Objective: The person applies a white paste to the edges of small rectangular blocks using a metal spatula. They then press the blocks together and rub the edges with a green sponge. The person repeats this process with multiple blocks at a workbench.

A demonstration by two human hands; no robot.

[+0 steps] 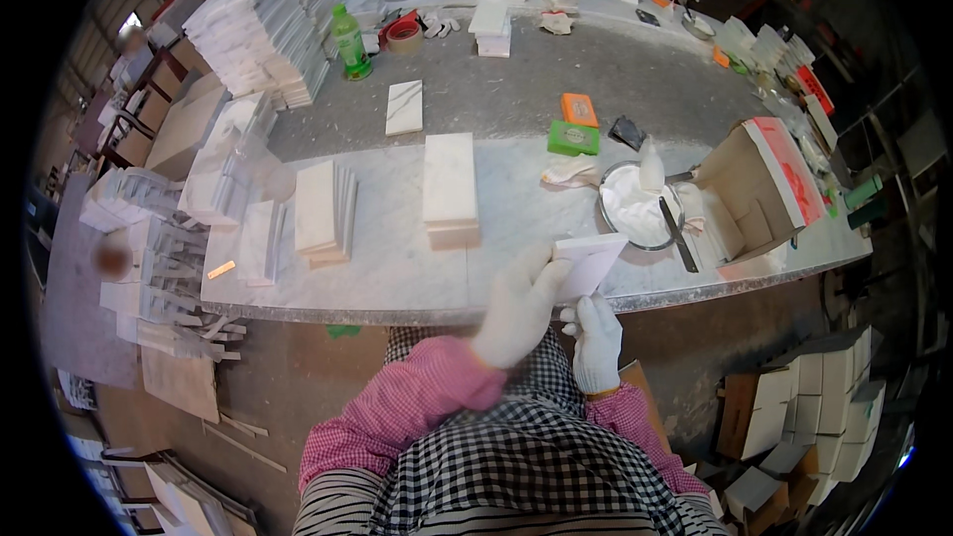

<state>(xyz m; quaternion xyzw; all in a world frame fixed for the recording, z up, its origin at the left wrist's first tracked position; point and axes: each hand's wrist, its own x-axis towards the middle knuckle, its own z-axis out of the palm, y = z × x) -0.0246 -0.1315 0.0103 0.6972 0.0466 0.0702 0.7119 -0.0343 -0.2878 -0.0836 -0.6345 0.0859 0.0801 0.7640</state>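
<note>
My left hand (518,306), in a white glove, grips a thin white marble tile (590,268) by its left side, with the tile tilted up over the table's front edge. Just below the tile's lower right edge is my right hand (597,345), also gloved, its fingers curled together; what they hold, if anything, is hidden. Beyond the tile stands a metal bowl (605,221) of white paste (635,210). A dark-bladed putty knife (678,236) leans on its rim, and a white squeeze bottle (651,167) stands in it.
Tile stacks (450,184) (320,210) stand left of the bowl; a tall stack (260,25) rises behind. An open cardboard box (759,189) lies at right. Green (574,137) and orange boxes (579,109), a single tile (404,107) and a green bottle (350,43) stand farther back.
</note>
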